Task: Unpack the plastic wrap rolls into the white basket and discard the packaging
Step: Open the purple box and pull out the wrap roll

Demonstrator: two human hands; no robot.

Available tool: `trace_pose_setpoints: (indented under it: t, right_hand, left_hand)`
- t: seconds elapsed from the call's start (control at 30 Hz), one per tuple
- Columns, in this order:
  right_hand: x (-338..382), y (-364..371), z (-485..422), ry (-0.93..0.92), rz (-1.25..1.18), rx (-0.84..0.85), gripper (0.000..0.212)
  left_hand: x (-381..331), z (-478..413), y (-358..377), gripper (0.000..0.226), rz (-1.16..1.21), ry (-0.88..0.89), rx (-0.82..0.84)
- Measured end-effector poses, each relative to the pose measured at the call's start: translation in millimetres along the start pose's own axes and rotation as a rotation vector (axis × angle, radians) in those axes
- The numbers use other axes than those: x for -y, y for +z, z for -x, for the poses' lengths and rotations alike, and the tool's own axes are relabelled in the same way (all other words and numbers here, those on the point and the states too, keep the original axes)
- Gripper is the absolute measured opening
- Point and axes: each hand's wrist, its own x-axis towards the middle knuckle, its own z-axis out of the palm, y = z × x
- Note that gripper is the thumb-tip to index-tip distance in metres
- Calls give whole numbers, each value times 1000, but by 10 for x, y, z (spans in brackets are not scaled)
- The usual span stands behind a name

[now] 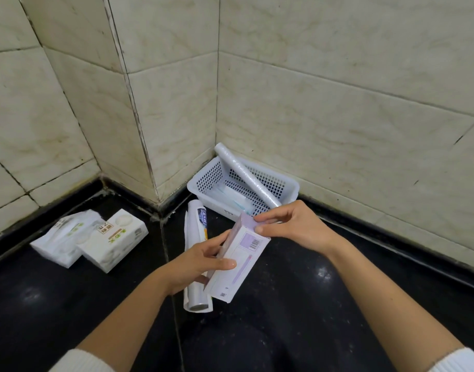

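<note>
A long pale purple box (237, 260) is held above the black counter (324, 304), tilted with its far end toward one o'clock. The lower part of the box is gripped by the left hand (197, 260), thumb across the top face, fingers beneath. Its upper end is pinched by the right hand (292, 228) between thumb and fingertips. A barcode is seen on the box's upper face.

At twelve o'clock from the box, a white basket (203, 183) is set in the tiled corner. A bare roll (246, 175) is leaned inside it, its upper end past the far rim at eleven o'clock. Flat white packets are seen on the basket floor.

Under the left hand, a wrapped roll (194, 224) lies on the counter. At nine o'clock, well apart, two tissue packs (96, 237) are lying, touching each other.
</note>
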Motion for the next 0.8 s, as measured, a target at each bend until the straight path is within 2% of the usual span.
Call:
trace_pose_setpoints:
  t: [0.23, 0.37, 0.43, 0.47, 0.53, 0.6, 0.63, 0.7, 0.73, 0.8]
  right_hand:
    - [91, -11, 42, -15, 170, 86, 42]
    - [126, 28, 47, -18, 241, 12, 34]
    - [120, 27, 53, -32, 208, 3, 21]
    - [110, 26, 57, -44, 172, -18, 12]
    - [43, 5, 36, -56, 81, -98, 21]
    - [-14, -12, 13, -41, 3, -183, 11]
    - [-49, -16, -7, -35, 28, -226, 13]
    - [-104, -10, -19, -42, 187, -333, 44]
    - [-93, -2, -14, -78, 269, -380, 48]
    - [-56, 13, -1, -119, 284, -373, 27]
  left_hand:
    - [0, 38, -8, 74, -39, -67, 62]
    - [21, 27, 26, 72, -7, -85, 100]
    - [38, 35, 34, 72, 5, -82, 99]
    - [44, 40, 36, 71, 1, -74, 102]
    - [40, 41, 40, 71, -2, -54, 121]
    - [15, 34, 53, 71, 6, -38, 129]
    - [4, 31, 60, 72, 11, -29, 123]
    - [-9, 25, 68, 73, 23, -9, 93]
    - [-14, 23, 70, 74, 27, 3, 73]
    - [-19, 22, 73, 75, 22, 34, 26]
